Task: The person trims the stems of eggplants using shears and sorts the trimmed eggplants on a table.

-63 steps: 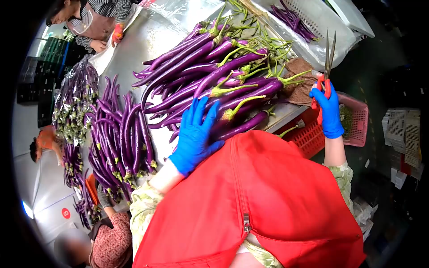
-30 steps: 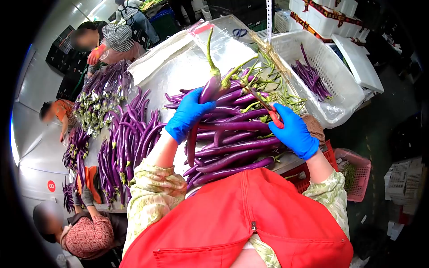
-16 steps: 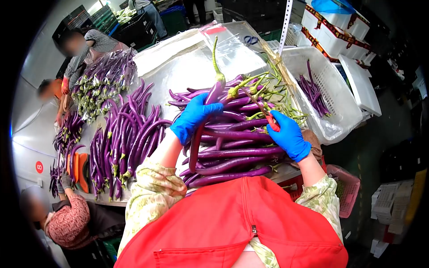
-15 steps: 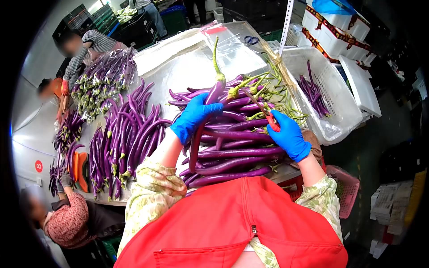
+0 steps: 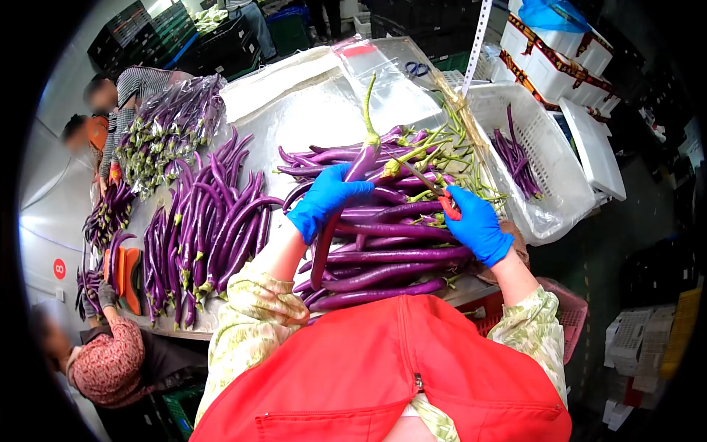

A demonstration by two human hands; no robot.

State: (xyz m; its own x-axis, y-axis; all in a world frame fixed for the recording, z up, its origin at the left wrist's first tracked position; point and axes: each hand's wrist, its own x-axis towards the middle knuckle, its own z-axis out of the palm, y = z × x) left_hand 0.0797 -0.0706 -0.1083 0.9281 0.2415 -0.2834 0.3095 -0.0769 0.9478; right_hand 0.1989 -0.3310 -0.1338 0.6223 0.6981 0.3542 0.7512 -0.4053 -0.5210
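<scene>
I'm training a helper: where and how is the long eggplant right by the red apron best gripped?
Probably around the middle of the eggplant, from above: it lies lengthwise along the near edge of the pile, upper side uncovered, and the stem at its right end looks much thinner.

Produce-packing workroom: a metal worktop point(image 5: 272, 141) heaped with eggplants point(image 5: 401, 257), some already in clear bags point(image 5: 166, 132). People work along its edges, one in a striped top point(image 5: 143, 85), another in a red patterned top point(image 5: 110, 368). Dark crates point(image 5: 121, 37) stand stacked behind; white boxes point(image 5: 549, 70) are piled upper right, near a white basket point(image 5: 545, 121) lined with plastic.
</scene>
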